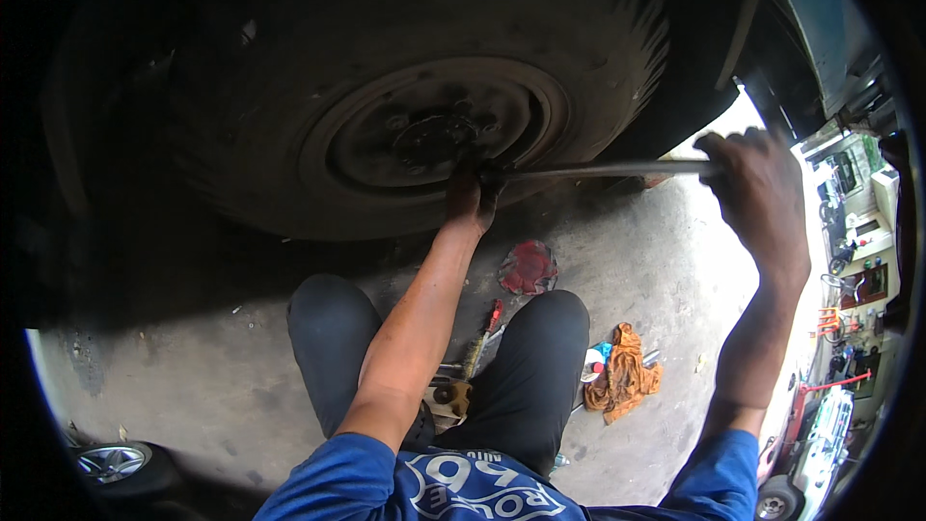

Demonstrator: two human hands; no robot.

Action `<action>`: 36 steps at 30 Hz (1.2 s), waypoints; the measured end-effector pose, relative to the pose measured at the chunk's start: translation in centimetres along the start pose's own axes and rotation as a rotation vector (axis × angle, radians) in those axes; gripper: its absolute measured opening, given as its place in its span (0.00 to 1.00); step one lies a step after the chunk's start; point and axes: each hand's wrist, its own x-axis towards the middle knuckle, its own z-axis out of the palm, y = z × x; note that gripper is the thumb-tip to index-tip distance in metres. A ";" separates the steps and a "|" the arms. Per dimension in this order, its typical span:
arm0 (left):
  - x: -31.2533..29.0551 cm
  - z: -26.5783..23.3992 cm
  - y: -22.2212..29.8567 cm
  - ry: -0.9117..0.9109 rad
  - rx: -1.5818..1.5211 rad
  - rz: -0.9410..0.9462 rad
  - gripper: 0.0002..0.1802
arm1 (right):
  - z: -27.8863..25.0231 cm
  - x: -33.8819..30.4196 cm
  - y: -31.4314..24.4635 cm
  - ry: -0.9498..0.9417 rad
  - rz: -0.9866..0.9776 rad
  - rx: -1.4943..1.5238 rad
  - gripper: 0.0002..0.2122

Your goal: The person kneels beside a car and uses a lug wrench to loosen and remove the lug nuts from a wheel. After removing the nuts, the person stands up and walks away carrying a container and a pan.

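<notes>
A large dark tyre [617, 77] on a steel rim [347, 140] fills the upper part of the view, with lug nuts around its hub [439, 140]. My left hand [470, 195] is closed around the head end of a lug wrench [608, 170], low on the wheel's centre. The wrench's long metal bar runs level to the right. At its far end, my right hand [760, 188] is wrapped over the bar with bent fingers. Shadow and my left hand hide how the wrench head meets the wheel.
A red round piece [528, 267] lies on the concrete floor [241, 367] below the wheel. An orange-brown rag [625, 374] and small items are right of my knee; tools lie between my legs. A loose wheel [114, 463] is lower left, a white vehicle [820, 444] lower right.
</notes>
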 end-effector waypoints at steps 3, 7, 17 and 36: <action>0.6 -0.5 -0.2 -0.065 -0.101 0.024 0.04 | -2.7 4.2 -2.3 0.404 -0.316 -0.162 0.13; 0.2 0.1 0.1 -0.105 -0.186 0.071 0.07 | -4.4 6.7 -4.0 0.500 -0.492 -0.103 0.12; 0.5 0.5 -0.9 0.077 0.012 0.160 0.09 | 5.7 7.1 3.1 0.257 -0.031 0.149 0.04; -0.1 -0.7 -0.4 0.286 1.358 0.506 0.22 | 55.0 -12.9 -28.9 -0.433 0.419 1.160 0.20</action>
